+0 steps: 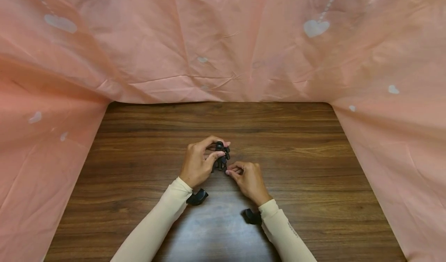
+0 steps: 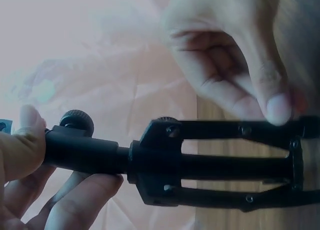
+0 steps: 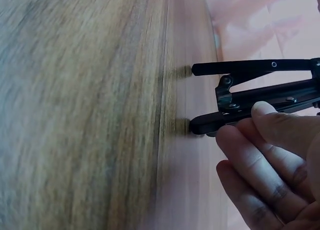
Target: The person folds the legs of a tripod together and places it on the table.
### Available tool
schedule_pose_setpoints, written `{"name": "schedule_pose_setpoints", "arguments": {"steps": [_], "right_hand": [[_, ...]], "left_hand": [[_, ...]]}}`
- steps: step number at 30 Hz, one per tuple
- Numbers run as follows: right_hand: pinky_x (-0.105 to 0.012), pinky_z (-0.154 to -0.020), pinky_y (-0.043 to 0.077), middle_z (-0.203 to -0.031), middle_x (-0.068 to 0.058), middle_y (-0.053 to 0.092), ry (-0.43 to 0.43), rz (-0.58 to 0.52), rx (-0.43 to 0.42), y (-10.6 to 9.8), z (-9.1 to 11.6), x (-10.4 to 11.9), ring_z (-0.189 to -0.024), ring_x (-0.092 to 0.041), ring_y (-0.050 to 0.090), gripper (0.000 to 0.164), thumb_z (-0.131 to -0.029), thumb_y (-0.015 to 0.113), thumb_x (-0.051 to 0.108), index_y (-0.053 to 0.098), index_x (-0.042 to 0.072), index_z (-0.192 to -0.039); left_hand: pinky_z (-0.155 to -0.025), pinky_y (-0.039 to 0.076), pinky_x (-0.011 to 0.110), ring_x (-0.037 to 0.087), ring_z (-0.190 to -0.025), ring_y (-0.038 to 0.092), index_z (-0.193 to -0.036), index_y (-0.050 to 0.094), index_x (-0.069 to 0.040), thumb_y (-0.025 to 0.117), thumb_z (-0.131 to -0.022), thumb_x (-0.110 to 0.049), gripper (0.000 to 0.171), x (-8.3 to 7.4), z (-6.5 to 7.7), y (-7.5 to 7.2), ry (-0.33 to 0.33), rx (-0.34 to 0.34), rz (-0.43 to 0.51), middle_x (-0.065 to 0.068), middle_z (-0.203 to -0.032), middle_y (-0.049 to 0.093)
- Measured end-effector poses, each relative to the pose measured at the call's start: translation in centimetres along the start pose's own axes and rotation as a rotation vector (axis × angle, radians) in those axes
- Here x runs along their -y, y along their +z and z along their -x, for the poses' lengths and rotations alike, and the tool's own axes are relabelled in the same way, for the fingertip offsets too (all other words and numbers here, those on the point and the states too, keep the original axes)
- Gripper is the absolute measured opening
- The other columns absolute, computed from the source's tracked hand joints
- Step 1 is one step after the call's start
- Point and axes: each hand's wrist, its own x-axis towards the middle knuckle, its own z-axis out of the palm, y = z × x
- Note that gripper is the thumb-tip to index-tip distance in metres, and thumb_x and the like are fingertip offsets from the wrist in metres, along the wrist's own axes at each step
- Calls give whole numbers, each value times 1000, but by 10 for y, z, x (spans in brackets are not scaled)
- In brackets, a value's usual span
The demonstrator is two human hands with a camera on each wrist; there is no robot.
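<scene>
A small black tripod [image 1: 220,163] stands close over the table in the head view. My left hand [image 1: 196,161] grips its upper post, fingers and thumb curled round it just below a knurled knob [image 2: 77,121] in the left wrist view. Hinged legs with short braces run along the center column [image 2: 230,166], folded in fairly close to it. My right hand [image 1: 249,176] pinches one leg [image 3: 207,124] between thumb and forefinger, near its lower part. Another leg [image 3: 235,67] shows its rounded tip in the right wrist view.
Under both hands lies a dark wood-grain table [image 1: 306,145]. Pink cloth [image 1: 244,41] with pale hearts hangs along its back and both sides. Black wrist mounts [image 1: 198,197] show beside the cream sleeves [image 1: 156,219].
</scene>
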Motion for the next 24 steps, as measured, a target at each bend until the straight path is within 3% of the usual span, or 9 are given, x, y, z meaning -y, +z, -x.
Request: {"name": "schedule_pose_setpoints", "arguments": {"steps": [12,20,24], "right_hand": [[-19,-58,57,-76,-1,81,1,-4,-9,3,0,-4,-66,-7,75,8,-85,90,12,83,10,-85],[-18,-60,59,-80,-3,81,29,-31,9,-4,3,-4,-67,-10,77,7,-86,89,10,83,9,-89],[-19,-59,59,-80,-2,81,53,-42,-10,-10,4,-5,-66,-10,76,6,-86,89,9,84,9,-89]], "left_hand": [[-90,63,33,13,-102,79,-114,77,-16,81,-93,-8,23,0,0,1,-60,1,80,-4,-117,82],[-92,64,30,18,-114,76,-126,74,-14,78,-96,-12,30,0,1,-4,-73,49,107,0,-125,79],[-88,65,31,18,-107,78,-126,73,-14,86,-90,-16,38,-2,1,-6,-52,5,47,3,-119,79]]}}
